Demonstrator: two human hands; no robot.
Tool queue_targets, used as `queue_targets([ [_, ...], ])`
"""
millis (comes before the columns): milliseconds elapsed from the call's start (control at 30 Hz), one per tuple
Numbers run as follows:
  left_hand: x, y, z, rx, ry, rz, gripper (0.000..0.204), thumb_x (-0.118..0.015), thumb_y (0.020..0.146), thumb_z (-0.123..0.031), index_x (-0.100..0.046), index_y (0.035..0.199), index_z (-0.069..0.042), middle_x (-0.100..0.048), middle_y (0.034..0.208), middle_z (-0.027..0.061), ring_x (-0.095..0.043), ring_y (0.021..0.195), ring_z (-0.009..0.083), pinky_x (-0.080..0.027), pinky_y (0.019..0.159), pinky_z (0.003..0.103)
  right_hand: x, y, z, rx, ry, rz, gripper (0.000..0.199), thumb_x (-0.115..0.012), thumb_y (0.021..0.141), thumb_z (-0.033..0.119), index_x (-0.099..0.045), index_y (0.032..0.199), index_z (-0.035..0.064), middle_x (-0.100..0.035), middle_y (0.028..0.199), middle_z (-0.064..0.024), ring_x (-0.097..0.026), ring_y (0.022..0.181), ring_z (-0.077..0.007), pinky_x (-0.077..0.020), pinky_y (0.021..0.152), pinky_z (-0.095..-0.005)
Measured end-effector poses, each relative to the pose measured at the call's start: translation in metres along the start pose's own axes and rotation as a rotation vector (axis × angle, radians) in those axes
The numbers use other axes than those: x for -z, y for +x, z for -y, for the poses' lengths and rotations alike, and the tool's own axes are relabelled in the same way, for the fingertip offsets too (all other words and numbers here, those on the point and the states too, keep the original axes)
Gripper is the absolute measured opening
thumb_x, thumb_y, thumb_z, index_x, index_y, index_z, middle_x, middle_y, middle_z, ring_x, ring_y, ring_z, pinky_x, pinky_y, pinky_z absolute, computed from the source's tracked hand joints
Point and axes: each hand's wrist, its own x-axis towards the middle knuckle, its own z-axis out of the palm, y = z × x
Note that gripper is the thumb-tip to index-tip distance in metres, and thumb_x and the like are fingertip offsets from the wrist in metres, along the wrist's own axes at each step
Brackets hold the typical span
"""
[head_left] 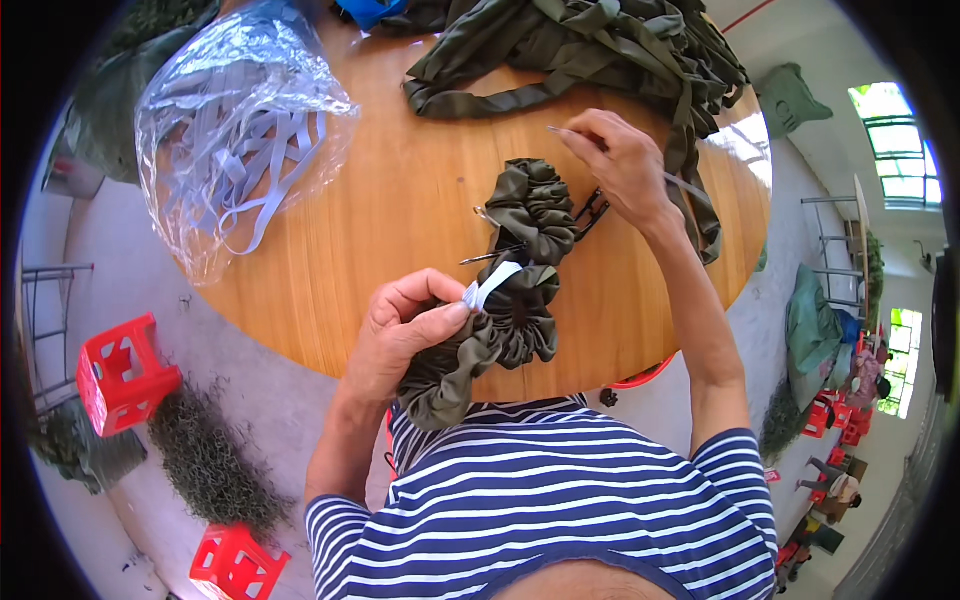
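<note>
My left hand [420,320] pinches the end of a white elastic band [492,286] between thumb and fingers. Gathered olive fabric, like a scrunchie [445,370], hangs beneath that hand over the table edge. More ruched olive scrunchies [530,210] lie on the wood just beyond it. Among them rest scissors [590,212], mostly covered by fabric, with dark handles and a blade tip showing. Raised above the table, to the right, my right hand [615,165] is closed on a thin pale strip [686,186]; a narrow tip pokes out at its fingertips, too small to name.
A clear plastic bag [240,120] of pale elastic bands sits at the table's left. Long olive fabric strips [590,50] are heaped at the far side, some trailing down the right. Red stools [125,375] and a dark green pile [215,455] stand on the floor at left.
</note>
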Motion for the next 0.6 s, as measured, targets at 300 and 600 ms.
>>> queue_targets([
  [300,-0.002,-0.007,0.010,0.073,-0.163,-0.051,0.008,-0.059,0.080,-0.005,-0.059,0.087,-0.002,-0.063,0.081,0.0048,-0.059,0.069,0.0078,-0.048,0.064,0.021,0.017,-0.022,-0.008,0.150,-0.148,-0.117,0.019,-0.057,0.080,0.016,-0.063,0.097,0.0089,-0.059,0.097,-0.0051,-0.052,0.096,-0.0228,-0.0395,0.083,-0.0352],
  [600,-0.008,-0.012,0.019,-0.138,0.061,-0.027,0.007,-0.058,0.080,-0.002,-0.060,0.087,0.001,-0.061,0.086,0.0053,-0.055,0.075,0.0081,-0.044,0.068,0.021,0.036,-0.109,-0.008,0.190,-0.254,0.063,0.026,-0.064,0.073,0.005,-0.057,0.098,0.0048,-0.056,0.096,-0.0087,-0.052,0.089,-0.0260,-0.0407,0.081,-0.0346],
])
